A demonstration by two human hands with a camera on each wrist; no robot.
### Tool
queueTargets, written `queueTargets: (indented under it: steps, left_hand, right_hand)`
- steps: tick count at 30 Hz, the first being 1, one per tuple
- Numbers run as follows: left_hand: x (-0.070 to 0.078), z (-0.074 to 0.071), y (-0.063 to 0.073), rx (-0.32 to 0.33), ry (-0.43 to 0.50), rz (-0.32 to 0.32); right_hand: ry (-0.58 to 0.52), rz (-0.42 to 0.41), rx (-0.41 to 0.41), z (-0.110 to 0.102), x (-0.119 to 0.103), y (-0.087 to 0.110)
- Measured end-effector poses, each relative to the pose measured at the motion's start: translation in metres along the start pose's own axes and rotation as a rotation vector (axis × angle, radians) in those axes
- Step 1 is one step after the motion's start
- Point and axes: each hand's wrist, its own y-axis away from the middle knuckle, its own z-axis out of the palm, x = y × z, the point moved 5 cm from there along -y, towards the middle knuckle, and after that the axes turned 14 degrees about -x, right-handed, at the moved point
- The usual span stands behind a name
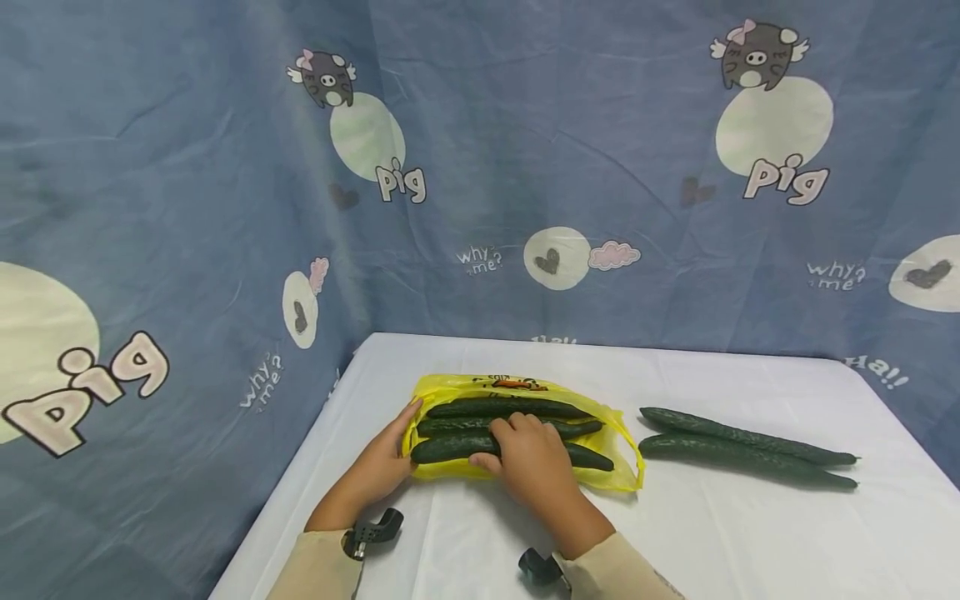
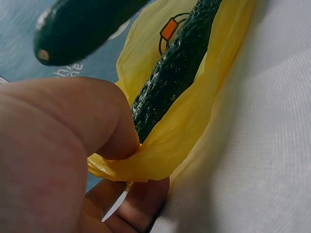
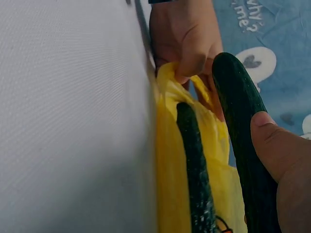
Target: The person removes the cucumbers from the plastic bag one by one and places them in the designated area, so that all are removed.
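Note:
A yellow plastic bag (image 1: pixel 450 384) lies on its side with its mouth gaping, and two dark green cucumbers (image 1: pixel 480 407) rest in it. My left hand (image 1: pixel 378 468) pinches the bag's left rim between thumb and fingers, as the left wrist view shows. My right hand (image 1: pixel 536 467) grips a third cucumber (image 1: pixel 450 450) around its middle, thumb along the near side. That cucumber is held above the bag, apart from a cucumber (image 3: pixel 194 165) lying inside. The right hand hides part of the held one.
Two more cucumbers (image 1: pixel 750 436) lie side by side on the white tabletop (image 1: pixel 697 533), right of the bag. A blue printed cloth (image 1: pixel 465 167) hangs behind the table and along its left side. Both wrists wear small black cameras (image 1: pixel 378 529).

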Motion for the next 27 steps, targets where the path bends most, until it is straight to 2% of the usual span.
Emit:
queueTargets:
  steps: [7, 14, 27]
  left_hand:
    - [0.005, 0.0, 0.001, 0.005, -0.013, 0.001]
    - [0.001, 0.002, -0.001, -0.012, -0.004, -0.002]
    - [0.003, 0.0, 0.002, -0.009, -0.018, 0.048]
  right_hand:
    - [0.039, -0.033, 0.062, -0.015, -0.007, 0.006]
    - [0.061, -0.057, 0.131, -0.035, -0.01, 0.016]
    - [0.02, -0.004, 0.141, -0.056, 0.027, 0.04]
